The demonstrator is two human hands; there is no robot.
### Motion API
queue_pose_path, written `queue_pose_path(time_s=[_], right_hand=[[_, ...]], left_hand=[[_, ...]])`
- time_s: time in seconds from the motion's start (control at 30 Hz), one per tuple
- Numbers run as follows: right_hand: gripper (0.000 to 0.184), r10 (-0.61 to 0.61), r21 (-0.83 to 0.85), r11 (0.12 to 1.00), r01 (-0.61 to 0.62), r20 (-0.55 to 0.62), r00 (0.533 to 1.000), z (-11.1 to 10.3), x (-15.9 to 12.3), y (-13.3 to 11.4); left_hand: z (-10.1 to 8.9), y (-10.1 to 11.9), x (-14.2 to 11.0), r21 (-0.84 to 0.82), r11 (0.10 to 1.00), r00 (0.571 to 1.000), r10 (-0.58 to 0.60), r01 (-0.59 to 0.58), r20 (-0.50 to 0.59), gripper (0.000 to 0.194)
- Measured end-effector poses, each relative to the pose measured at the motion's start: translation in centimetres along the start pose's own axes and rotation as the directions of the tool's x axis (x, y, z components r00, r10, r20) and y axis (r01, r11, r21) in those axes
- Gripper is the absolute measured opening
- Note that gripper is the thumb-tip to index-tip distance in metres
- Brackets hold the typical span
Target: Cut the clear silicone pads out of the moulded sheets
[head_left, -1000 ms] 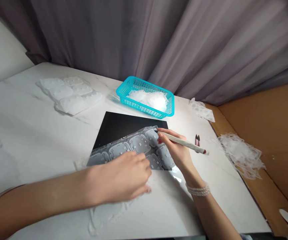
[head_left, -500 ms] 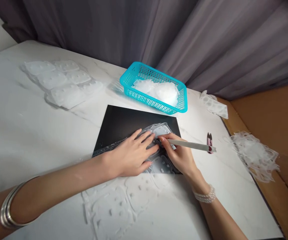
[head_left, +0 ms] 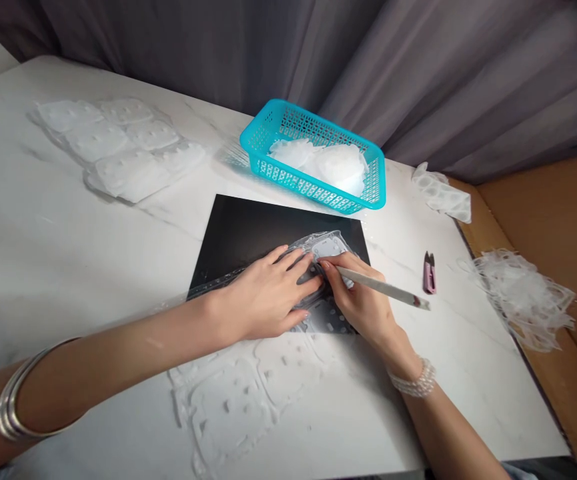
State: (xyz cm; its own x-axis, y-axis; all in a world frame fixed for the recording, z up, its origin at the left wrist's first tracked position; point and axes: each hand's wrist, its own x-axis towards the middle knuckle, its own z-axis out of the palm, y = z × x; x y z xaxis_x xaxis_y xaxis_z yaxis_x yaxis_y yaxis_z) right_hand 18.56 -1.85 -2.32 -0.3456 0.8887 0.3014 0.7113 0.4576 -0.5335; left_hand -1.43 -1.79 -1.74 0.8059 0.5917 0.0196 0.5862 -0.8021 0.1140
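Under the fingers (head_left: 301, 270) of the left hand (head_left: 263, 297), a clear moulded plastic sheet (head_left: 328, 248) with rounded cells is held down, the fingers being spread open and pressed flat, with nothing gripped. Just beside them, a white pen-shaped stick (head_left: 383, 288) is pinched by the closed fingers (head_left: 325, 268) of the right hand (head_left: 363, 300), its tip set against the sheet near a cell. The sheet lies on a black board (head_left: 248, 227), which rests on a white marble-patterned surface (head_left: 68, 267).

Below the fingers, a second moulded plastic sheet (head_left: 228, 407) is laid on the surface, and a third (head_left: 118, 150) is seen farther off to the left. Beyond the fingers, a turquoise plastic basket (head_left: 293, 183) is placed, with crumpled white plastic (head_left: 341, 167) heaped inside it. To the right of the fingers, pink-handled thread snips (head_left: 429, 273) are lying apart from the stick, and a plastic strip (head_left: 441, 193) and a tangled heap of plastic trimmings (head_left: 523, 300) are found nearer the surface's edge.
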Motion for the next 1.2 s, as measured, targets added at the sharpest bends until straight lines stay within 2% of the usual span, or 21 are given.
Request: queue_pose_path(time_s=[0.1, 0.23, 0.4, 0.53, 0.63, 0.77, 0.87, 0.97, 1.03, 1.1, 1.13, 1.2], right_hand=[[0.018, 0.011, -0.049, 0.999, -0.010, 0.024, 1.000, -0.5, -0.9, -0.5], [0.014, 0.015, 0.003, 1.000, -0.015, 0.017, 1.000, -0.8, -1.7, -0.7], [0.015, 0.013, 0.019, 1.000, -0.012, -0.046, 0.999, 0.2, -1.2, -0.1], [0.018, -0.039, -0.033, 0.999, 0.037, -0.072, 0.997, 0.9, -1.2, 0.2], [0.023, -0.083, -0.106, 0.991, 0.078, -0.043, 0.996, 1.3, -1.4, 0.5], [0.029, -0.076, -0.189, 0.979, 0.075, -0.002, 0.997, 1.3, -1.3, 0.7], [0.034, -0.058, -0.189, 0.979, 0.082, 0.126, 0.990, 0.7, -0.9, 0.2], [0.035, -0.005, -0.110, 0.994, 0.026, 0.186, 0.983, 0.1, -0.5, -0.7], [0.033, 0.053, -0.022, 0.998, -0.051, 0.107, 0.993, -0.3, -0.2, -0.7], [0.029, 0.179, 0.140, 0.975, -0.171, -0.044, 0.983, -1.0, -0.1, 0.2], [0.027, 0.267, 0.246, 0.941, -0.232, -0.119, 0.956, -1.6, -0.1, 1.1], [0.024, 0.450, 0.462, 0.830, -0.313, -0.225, 0.864, -3.3, -0.4, 3.4]], left_hand=[[-0.1, 0.1, 0.0, 0.005, 1.000, 1.000, -0.016, 0.016, 0.015, 0.053], [-0.3, 0.1, 0.1, 0.013, 1.000, 0.999, -0.024, 0.023, 0.025, 0.059], [-0.2, -0.1, 0.2, -0.008, 0.999, 0.999, -0.036, 0.036, 0.004, 0.060], [0.0, -0.2, 0.2, -0.050, 0.998, 0.999, -0.045, 0.045, 0.001, 0.059], [0.3, -0.1, 0.1, -0.055, 0.997, 0.998, -0.057, 0.057, 0.004, 0.059], [1.0, 0.3, -0.1, -0.038, 0.996, 0.997, -0.080, 0.080, -0.008, 0.057], [1.8, 0.4, -0.3, -0.014, 0.997, 0.996, -0.080, 0.080, -0.034, 0.057], [2.4, 0.3, -0.3, 0.004, 0.997, 0.994, -0.076, 0.076, -0.083, 0.058], [2.6, 0.3, -0.3, 0.016, 0.996, 0.990, -0.082, 0.084, -0.113, 0.059], [2.6, 0.3, -0.3, 0.023, 0.995, 0.988, -0.089, 0.092, -0.125, 0.058], [2.5, 0.4, -0.3, 0.023, 0.995, 0.988, -0.093, 0.097, -0.126, 0.058], [2.3, 0.5, -0.3, 0.020, 0.995, 0.988, -0.099, 0.102, -0.122, 0.056]])
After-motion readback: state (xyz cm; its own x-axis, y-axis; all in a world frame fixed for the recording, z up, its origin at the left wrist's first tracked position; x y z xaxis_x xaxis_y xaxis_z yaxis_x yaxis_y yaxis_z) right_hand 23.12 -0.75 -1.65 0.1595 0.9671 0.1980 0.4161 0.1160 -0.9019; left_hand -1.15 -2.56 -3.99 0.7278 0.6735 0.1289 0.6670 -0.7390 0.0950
